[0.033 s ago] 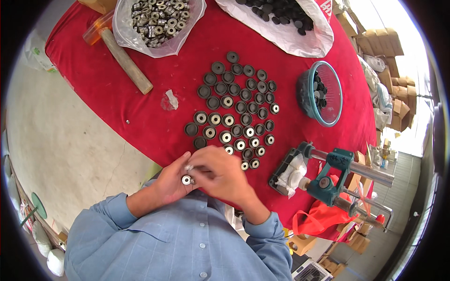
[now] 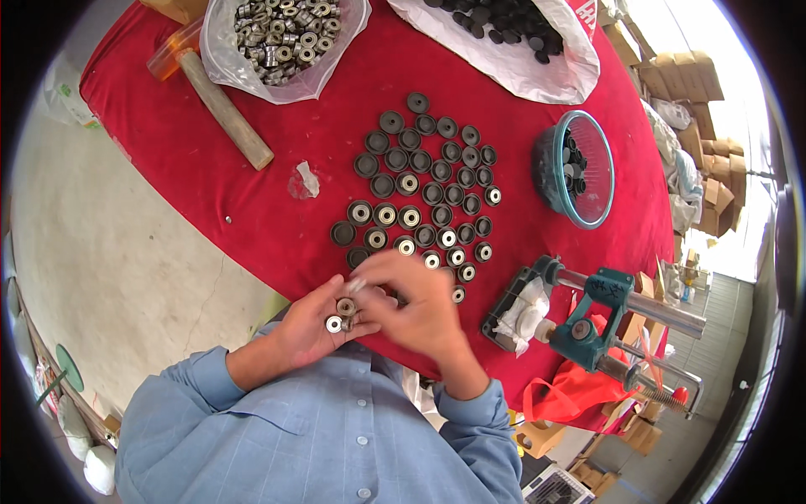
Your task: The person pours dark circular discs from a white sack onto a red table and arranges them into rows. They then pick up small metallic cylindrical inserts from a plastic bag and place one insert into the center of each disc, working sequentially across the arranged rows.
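My left hand (image 2: 300, 330) is palm up in front of my shirt, cupping several small metal ball bearings (image 2: 334, 323) in the palm and curled fingers. Just above and to its right hovers my right hand (image 2: 416, 307), blurred by motion. Its thumb and fingers are drawn together around a pale spot that I cannot make out. Past the hands, rows of round black plastic caps (image 2: 365, 164) lie on the red tablecloth (image 2: 277, 218). Several nearer caps have a shiny bearing (image 2: 385, 215) seated in the middle; many others show only their black hollow. My right hand hides some of the nearest caps.
A clear bag of bearings (image 2: 290, 38) and a white sack of black discs (image 2: 495, 29) lie at the far side. On the right stand a blue-rimmed bowl (image 2: 574, 168) and a green hand press (image 2: 592, 315). A wooden stick (image 2: 225, 109) lies far left.
My right hand has shifted slightly up and to the right, away from the left palm. More bearings now show in my left hand, which has stayed in place.
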`<state>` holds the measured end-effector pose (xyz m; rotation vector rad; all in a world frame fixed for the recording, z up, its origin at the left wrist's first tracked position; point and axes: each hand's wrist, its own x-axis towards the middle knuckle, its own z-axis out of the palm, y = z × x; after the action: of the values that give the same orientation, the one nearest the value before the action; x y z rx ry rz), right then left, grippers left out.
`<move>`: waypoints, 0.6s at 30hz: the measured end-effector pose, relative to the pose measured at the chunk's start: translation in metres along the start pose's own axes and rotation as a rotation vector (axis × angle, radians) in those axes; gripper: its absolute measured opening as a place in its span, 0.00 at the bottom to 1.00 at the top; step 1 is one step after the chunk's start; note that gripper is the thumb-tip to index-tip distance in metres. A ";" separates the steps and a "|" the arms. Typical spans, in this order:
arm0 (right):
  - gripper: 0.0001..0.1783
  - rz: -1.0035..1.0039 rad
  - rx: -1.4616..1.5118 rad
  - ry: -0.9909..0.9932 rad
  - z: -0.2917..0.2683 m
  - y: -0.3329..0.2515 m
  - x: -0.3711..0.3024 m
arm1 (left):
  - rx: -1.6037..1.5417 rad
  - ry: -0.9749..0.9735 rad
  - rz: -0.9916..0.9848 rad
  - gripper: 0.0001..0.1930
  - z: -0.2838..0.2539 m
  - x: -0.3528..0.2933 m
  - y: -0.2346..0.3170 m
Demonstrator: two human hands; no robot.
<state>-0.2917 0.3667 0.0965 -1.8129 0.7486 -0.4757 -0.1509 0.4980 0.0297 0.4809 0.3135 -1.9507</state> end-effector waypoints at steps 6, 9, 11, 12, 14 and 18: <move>0.07 0.018 -0.337 0.649 -0.097 0.056 0.071 | 0.180 0.007 -0.062 0.29 0.006 0.001 0.007; 0.08 -0.195 -0.677 0.610 -0.108 0.076 0.090 | 0.160 -0.009 -0.068 0.29 0.004 0.000 0.008; 0.09 -0.173 -0.828 0.559 -0.107 0.085 0.094 | 0.124 -0.039 -0.071 0.28 0.001 0.001 0.008; 0.09 -0.199 -0.915 0.542 -0.106 0.091 0.095 | 0.118 -0.044 -0.074 0.29 0.000 0.000 0.009; 0.10 -0.229 -1.013 0.513 -0.104 0.098 0.097 | 0.107 -0.055 -0.077 0.29 0.000 0.000 0.009; 0.11 -0.231 -1.022 0.468 -0.101 0.098 0.095 | 0.111 -0.060 -0.086 0.30 0.000 -0.001 0.011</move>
<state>-0.3138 0.2091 0.0376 -2.8046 1.2493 -0.7666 -0.1408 0.4946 0.0302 0.4863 0.1905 -2.0705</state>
